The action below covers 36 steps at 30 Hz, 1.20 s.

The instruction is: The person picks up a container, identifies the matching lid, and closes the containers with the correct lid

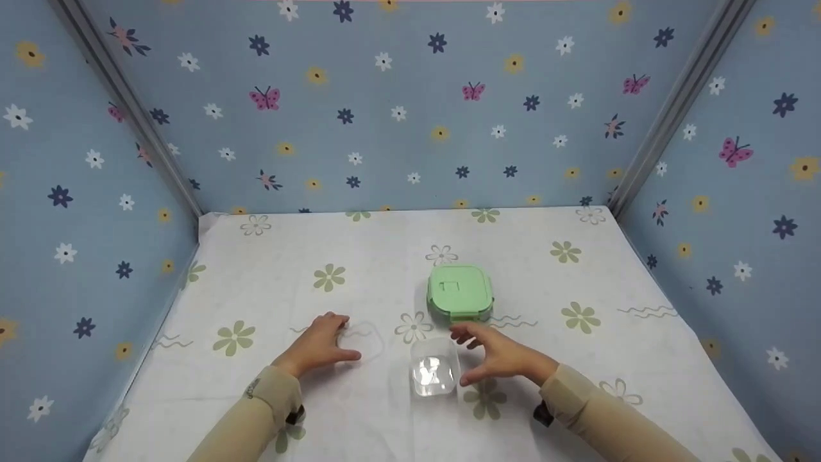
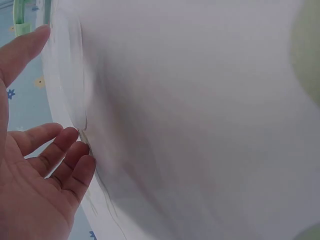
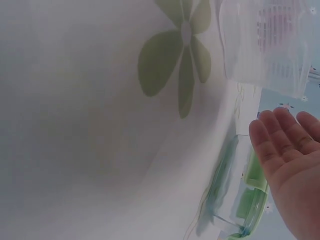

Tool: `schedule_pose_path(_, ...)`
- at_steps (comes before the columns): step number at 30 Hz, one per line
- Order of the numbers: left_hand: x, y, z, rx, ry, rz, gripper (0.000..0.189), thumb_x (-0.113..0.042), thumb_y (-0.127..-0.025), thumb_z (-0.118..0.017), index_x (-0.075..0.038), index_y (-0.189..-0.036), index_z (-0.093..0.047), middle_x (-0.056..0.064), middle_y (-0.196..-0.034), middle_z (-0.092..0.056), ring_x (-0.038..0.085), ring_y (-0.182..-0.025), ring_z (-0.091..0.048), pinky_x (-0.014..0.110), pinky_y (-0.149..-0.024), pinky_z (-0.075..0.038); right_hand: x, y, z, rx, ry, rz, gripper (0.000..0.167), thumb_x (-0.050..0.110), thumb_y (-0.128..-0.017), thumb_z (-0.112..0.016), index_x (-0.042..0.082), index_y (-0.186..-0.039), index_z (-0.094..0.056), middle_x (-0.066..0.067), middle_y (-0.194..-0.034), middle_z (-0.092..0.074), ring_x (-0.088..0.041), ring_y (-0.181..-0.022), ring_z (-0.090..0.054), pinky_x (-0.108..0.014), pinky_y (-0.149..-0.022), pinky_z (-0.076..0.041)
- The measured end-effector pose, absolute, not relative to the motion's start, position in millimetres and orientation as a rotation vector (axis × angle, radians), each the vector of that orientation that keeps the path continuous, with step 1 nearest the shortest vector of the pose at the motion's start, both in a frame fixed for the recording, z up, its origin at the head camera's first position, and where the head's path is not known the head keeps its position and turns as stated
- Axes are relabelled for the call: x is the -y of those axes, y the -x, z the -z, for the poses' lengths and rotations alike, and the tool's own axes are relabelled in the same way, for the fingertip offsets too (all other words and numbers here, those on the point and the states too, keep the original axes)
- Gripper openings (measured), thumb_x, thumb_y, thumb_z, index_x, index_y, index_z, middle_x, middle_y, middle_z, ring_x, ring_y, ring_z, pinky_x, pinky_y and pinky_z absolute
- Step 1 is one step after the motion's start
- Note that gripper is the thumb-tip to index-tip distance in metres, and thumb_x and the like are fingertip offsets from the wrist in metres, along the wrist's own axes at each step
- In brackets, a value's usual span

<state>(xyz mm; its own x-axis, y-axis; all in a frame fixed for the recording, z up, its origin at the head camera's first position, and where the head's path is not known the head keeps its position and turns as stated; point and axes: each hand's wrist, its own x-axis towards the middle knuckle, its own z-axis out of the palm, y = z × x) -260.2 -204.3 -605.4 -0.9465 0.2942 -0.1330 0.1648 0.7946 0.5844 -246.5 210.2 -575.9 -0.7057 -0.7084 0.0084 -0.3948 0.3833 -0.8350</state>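
A clear plastic container point(image 1: 434, 371) stands on the cloth between the two hands. My right hand point(image 1: 499, 354) is just right of it, fingers apart and holding nothing; in the right wrist view a gap shows between the fingertips and the container point(image 3: 267, 45). To the left lies a thin transparent lid-like piece point(image 1: 367, 340), hard to make out against the cloth. The left hand point(image 1: 319, 346) is at its left edge with thumb and fingers spread. In the left wrist view, loosely bent fingertips come close to that piece point(image 2: 72, 75); whether they touch it I cannot tell.
Behind the container sits a glass box with a green clip-on lid point(image 1: 460, 290), close to the right fingertips. A white flowered cloth point(image 1: 269, 256) covers the table. Blue patterned panels point(image 1: 410, 128) enclose the back and both sides, with grey posts point(image 1: 673, 109) at the corners.
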Motion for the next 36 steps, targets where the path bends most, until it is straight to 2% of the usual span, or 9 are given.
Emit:
schedule_pose_path(12, 204, 262, 605, -2.773, -0.332, -0.859, 0.075, -0.04, -0.084, -0.092, 0.004, -0.139, -0.065, 0.011, -0.117, -0.064, 0.027, -0.111, -0.056, 0.053, -0.108, -0.05, -204, 244, 584, -2.289, 0.896, 1.239, 0.102, 0.025, -0.076, -0.1, -0.006, -0.156, -0.044, -0.018, -0.144, -0.062, -0.035, -0.13, -0.061, -0.057, -0.115, -0.051)
schedule_pose_path(20, 202, 262, 604, -2.772, -0.323, -0.858, 0.067, -0.036, -0.084, -0.092, 0.003, -0.133, -0.068, 0.01, -0.117, -0.065, 0.029, -0.114, -0.058, 0.053, -0.111, -0.05, -201, 244, 592, -2.273, 0.891, 1.265, 0.098, 0.023, -0.077, -0.099, -0.007, -0.154, -0.044, -0.023, -0.145, -0.06, -0.039, -0.13, -0.061, -0.059, -0.115, -0.051)
schedule_pose_path(29, 200, 260, 603, -2.751, -0.318, -0.923, 0.063, -0.03, -0.084, -0.091, 0.004, -0.132, -0.068, 0.01, -0.114, -0.065, 0.026, -0.106, -0.054, 0.05, -0.104, -0.05, -197, 241, 590, -2.294, 0.844, 1.223, 0.097, 0.026, -0.079, -0.098, 0.0, -0.156, -0.045, -0.015, -0.147, -0.059, -0.034, -0.133, -0.06, -0.055, -0.117, -0.05)
schedule_pose_path(36, 199, 260, 603, -2.763, -0.321, -0.888, 0.067, -0.033, -0.083, -0.093, 0.004, -0.133, -0.068, 0.01, -0.116, -0.065, 0.027, -0.111, -0.057, 0.051, -0.108, -0.05, -195, 241, 591, -2.291, 0.835, 1.212, 0.101, 0.025, -0.078, -0.098, 0.001, -0.159, -0.043, -0.017, -0.149, -0.059, -0.036, -0.136, -0.059, -0.056, -0.118, -0.049)
